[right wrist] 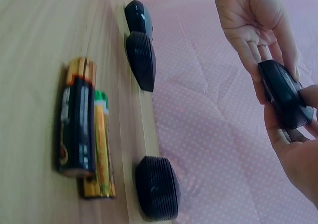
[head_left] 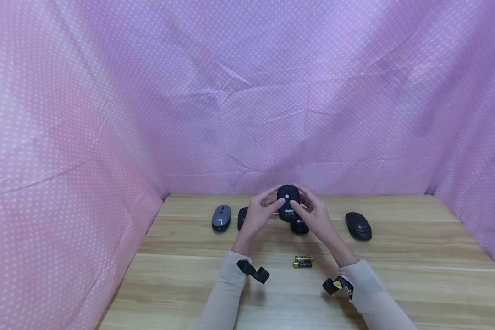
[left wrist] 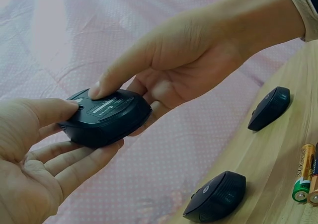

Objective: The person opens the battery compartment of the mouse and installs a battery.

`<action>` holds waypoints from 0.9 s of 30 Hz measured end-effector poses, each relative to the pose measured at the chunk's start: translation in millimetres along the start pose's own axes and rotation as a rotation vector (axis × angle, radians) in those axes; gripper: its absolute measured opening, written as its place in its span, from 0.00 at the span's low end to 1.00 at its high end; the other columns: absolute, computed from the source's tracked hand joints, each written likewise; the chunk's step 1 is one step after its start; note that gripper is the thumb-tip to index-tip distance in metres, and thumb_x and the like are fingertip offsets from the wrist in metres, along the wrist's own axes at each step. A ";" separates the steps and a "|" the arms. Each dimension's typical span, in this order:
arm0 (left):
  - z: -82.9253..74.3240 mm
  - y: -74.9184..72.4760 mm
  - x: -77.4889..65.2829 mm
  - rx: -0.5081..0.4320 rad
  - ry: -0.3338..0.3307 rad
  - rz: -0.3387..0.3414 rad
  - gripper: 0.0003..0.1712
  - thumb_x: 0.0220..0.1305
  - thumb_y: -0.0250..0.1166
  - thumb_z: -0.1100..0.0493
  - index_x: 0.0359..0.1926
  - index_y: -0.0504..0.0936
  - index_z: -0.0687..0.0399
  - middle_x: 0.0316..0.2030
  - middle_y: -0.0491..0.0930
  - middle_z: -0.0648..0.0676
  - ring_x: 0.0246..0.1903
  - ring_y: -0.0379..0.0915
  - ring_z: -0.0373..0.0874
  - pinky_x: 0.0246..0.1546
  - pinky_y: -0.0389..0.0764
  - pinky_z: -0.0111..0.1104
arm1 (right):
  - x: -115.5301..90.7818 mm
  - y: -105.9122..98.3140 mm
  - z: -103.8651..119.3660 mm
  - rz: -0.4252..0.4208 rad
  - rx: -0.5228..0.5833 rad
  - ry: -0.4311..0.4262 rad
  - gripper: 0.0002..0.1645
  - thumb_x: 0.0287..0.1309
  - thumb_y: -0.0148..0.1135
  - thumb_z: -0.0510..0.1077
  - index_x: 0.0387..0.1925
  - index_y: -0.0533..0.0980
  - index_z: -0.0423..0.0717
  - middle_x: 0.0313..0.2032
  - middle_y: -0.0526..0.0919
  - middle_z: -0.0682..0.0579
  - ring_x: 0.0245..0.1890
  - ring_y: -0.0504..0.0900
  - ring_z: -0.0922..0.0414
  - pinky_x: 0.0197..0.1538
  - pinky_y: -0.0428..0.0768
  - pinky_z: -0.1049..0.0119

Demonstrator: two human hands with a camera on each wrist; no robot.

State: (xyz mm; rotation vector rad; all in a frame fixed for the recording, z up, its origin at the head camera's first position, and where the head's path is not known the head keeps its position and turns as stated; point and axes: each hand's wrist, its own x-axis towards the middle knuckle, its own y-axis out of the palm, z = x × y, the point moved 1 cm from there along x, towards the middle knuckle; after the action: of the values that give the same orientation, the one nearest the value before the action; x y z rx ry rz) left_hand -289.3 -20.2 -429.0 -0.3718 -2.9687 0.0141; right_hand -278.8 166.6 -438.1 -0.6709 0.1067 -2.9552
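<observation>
Both hands hold a black computer mouse (head_left: pixel 288 212) raised above the table's far side, its underside with a label facing up. The left hand (head_left: pixel 259 213) grips one side, its thumb on the underside and its fingers beneath, as the left wrist view shows. From the opposite side the right hand (head_left: pixel 318 222) grips it, thumb also pressed on the underside. In the right wrist view the held mouse (right wrist: pixel 280 91) is seen edge-on between the hands. Two batteries (head_left: pixel 303 262), one dark with a copper-coloured end and one gold and green, lie side by side on the table, nearer the person.
On the wooden table (head_left: pixel 181 275) a grey mouse (head_left: pixel 221 217) lies to the left. A dark mouse (head_left: pixel 241 217) is partly hidden behind the left hand, another black mouse (head_left: pixel 300 228) beneath the held one. One more black mouse (head_left: pixel 359 226) lies right. Pink dotted cloth (head_left: pixel 247 114) hangs around.
</observation>
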 end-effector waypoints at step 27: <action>6.1 -4.3 0.6 0.108 -0.003 0.032 0.27 0.68 0.69 0.56 0.67 0.78 0.45 0.62 0.81 0.60 0.57 0.83 0.54 0.39 0.89 0.37 | 4.1 -6.4 -0.7 -0.032 -0.077 0.096 0.24 0.69 0.65 0.41 0.63 0.76 0.39 0.56 0.83 0.36 0.49 0.82 0.69 0.55 0.80 0.79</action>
State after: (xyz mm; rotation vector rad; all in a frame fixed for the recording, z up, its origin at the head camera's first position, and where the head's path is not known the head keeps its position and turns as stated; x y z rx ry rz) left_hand -291.9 -24.2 -434.8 -0.4050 -2.9490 0.1785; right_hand -283.4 172.5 -436.3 -0.5443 0.2207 -3.0271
